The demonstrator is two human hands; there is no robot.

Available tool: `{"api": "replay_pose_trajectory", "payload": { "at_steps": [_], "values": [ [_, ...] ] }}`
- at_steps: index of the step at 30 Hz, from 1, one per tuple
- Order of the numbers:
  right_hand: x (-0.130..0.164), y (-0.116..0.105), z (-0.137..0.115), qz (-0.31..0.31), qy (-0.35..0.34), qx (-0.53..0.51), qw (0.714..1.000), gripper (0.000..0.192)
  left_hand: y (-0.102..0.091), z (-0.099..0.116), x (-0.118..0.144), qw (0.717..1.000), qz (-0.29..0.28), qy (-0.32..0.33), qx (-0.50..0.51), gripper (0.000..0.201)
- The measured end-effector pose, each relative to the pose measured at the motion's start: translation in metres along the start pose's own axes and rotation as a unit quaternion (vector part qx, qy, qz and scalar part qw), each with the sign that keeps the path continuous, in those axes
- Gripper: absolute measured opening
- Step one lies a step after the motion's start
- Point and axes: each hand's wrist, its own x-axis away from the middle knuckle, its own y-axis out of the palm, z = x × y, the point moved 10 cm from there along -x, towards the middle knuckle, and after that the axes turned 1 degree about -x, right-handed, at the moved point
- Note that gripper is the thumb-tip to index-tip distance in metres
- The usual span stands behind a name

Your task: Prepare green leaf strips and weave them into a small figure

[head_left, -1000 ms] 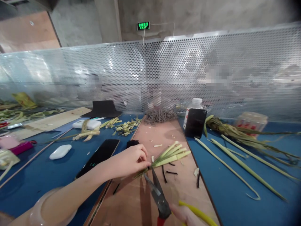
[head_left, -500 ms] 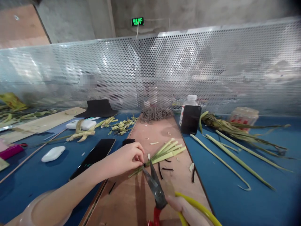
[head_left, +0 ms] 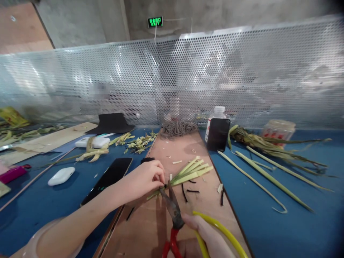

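Observation:
My left hand pinches a bundle of green leaf strips against the wooden board, fingertips at the bundle's near end. My right hand grips scissors with red and yellow handles. Their dark blades are nearly closed and meet the strips just beside my left fingertips. Short dark offcuts lie on the board to the right of the blades.
A black phone, a white earbud case and woven leaf pieces lie left on the blue table. A dark bottle, long green leaves and a plastic jar sit right. A perforated metal screen walls the back.
The scissors have moved up toward the bundle and their blades have closed onto the strips. My right hand has come further into view.

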Motion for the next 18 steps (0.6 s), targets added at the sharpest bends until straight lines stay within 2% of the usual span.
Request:
{"api": "replay_pose_trajectory", "payload": {
  "at_steps": [5,9,18],
  "values": [
    [-0.020,-0.010,0.004,-0.026,-0.013,0.025,0.999,0.071,-0.002,0.003,-0.001,1.000,-0.001,0.000,-0.011,0.014],
    [-0.033,-0.012,0.000,-0.016,-0.037,0.022,0.999,0.071,-0.002,0.002,-0.001,1.000,0.001,0.007,-0.013,0.016],
    [-0.048,0.007,0.000,-0.023,-0.003,-0.019,1.000,0.081,0.001,-0.007,-0.002,1.000,0.010,0.010,-0.019,0.016]
  ]
}}
